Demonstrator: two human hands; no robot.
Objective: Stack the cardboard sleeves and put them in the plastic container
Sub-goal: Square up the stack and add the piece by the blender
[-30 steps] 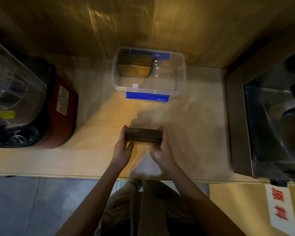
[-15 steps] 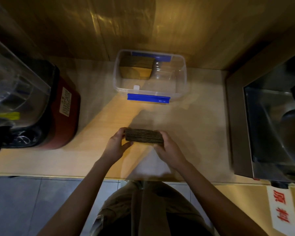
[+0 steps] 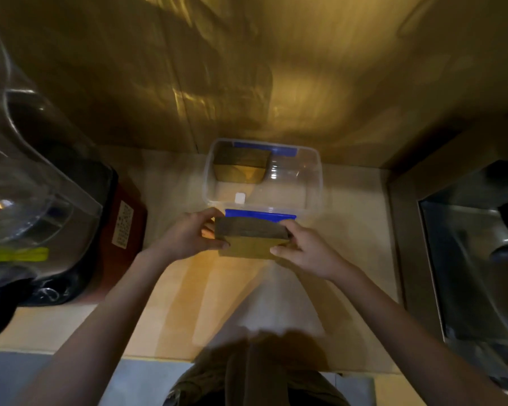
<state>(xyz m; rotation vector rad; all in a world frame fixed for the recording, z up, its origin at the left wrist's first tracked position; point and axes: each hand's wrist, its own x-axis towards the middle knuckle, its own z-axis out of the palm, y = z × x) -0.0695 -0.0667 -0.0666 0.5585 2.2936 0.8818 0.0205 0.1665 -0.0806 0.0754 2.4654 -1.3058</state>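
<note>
A thick stack of brown cardboard sleeves (image 3: 251,238) is held between both hands, lifted off the counter just in front of the container's near blue clip. My left hand (image 3: 188,237) grips its left end and my right hand (image 3: 304,250) grips its right end. The clear plastic container (image 3: 314,183) with blue clips stands at the back of the counter against the wall. Another stack of cardboard sleeves (image 3: 239,168) stands inside it at the back left. The right half of the container's inside is bare.
A blender with a clear jug (image 3: 27,183) and a red-black base (image 3: 123,227) stands at the left. A steel sink (image 3: 475,250) is set into the counter at the right. The light wooden counter (image 3: 182,312) runs to its front edge near me.
Both hands have lifted the stack off the counter and carried it forward, up to the container's near edge. The stack has tilted so its flat brown face shows.
</note>
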